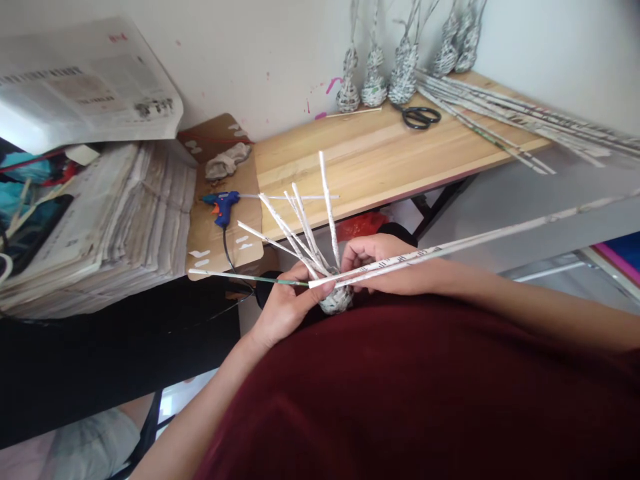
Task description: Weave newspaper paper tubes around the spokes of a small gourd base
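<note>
A small woven newspaper piece (336,302) sits close against my dark red shirt. Several rolled-paper stakes (327,200) rise and fan out from its top. My left hand (287,307) grips its left side, thumb pressed near the end of a long newspaper tube (470,240). That tube runs across the piece and far off to the right. A thinner tube with a green stretch (225,275) points left past my left hand. On the other side, my right hand (383,263) has bent fingers at the weaving, partly hidden behind the long tube; what they pinch is unclear.
Along the wall stand several woven gourd shapes (375,80) on a wooden table (300,160), with black scissors (421,118) and loose paper tubes (500,120). A blue glue gun (223,205) lies on cardboard (250,230). A tall newspaper stack (145,220) is at left.
</note>
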A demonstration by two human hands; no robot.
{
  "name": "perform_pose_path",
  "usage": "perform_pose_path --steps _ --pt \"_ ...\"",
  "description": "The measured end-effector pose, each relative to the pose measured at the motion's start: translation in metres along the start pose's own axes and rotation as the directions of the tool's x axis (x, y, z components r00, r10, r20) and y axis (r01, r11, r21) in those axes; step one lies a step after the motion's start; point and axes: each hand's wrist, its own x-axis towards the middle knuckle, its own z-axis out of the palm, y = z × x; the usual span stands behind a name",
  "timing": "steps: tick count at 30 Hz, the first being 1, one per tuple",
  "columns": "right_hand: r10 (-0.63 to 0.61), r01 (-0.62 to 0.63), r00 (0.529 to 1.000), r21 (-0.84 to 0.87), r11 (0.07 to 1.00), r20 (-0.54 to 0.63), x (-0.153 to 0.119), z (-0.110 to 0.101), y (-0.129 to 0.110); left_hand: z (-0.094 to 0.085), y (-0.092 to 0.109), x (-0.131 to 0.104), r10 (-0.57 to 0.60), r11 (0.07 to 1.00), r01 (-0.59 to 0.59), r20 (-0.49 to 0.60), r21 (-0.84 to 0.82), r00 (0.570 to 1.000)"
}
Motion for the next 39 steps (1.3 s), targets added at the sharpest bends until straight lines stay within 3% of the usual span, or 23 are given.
perform_pose_path --steps 4,9,12,17,21,25,30,35,39 --pt "-0.09 0.09 0.996 -0.035 0.995 -0.003 -0.006 -0.006 0.006 0.002 0.0 -0.002 0.006 1.0 -0.006 -0.045 -0.007 0.999" --pt "-0.035 0.027 0.996 0.108 0.994 0.078 -0.009 -0.007 0.004 0.002 0.009 -0.005 0.088 0.988 -0.08 -0.06 0.133 0.994" --pt "-0.045 0.034 0.997 0.155 0.987 0.066 -0.011 -0.006 0.003 0.003 0.012 -0.006 0.132 0.977 -0.12 -0.057 0.176 0.99" --pt "-0.159 0.157 0.987 -0.075 0.985 -0.015 -0.016 -0.007 -0.002 0.003 0.015 -0.006 0.172 0.966 -0.168 -0.004 0.196 0.985" --pt "-0.228 0.204 0.972 -0.268 0.941 -0.06 -0.007 -0.005 -0.009 0.004 0.016 -0.006 0.119 0.981 -0.116 -0.014 0.153 0.993" --pt "-0.2 0.2 0.98 -0.228 0.953 0.024 0.002 -0.003 -0.013 0.007 0.017 -0.007 0.107 0.989 -0.104 -0.026 0.104 0.994" --pt "-0.158 0.145 0.983 -0.13 0.981 -0.095 0.001 -0.004 -0.012 0.008 0.017 -0.006 0.15 0.984 -0.145 -0.039 0.108 0.988" --pt "-0.153 0.163 0.986 -0.179 0.97 0.07 0.002 -0.003 -0.014 0.008 0.016 -0.004 0.155 0.978 -0.149 -0.025 0.146 0.988" --pt "-0.157 0.151 0.987 -0.164 0.975 -0.027 0.004 0.001 -0.014 0.008 0.015 -0.004 0.149 0.983 -0.144 -0.036 0.118 0.988"
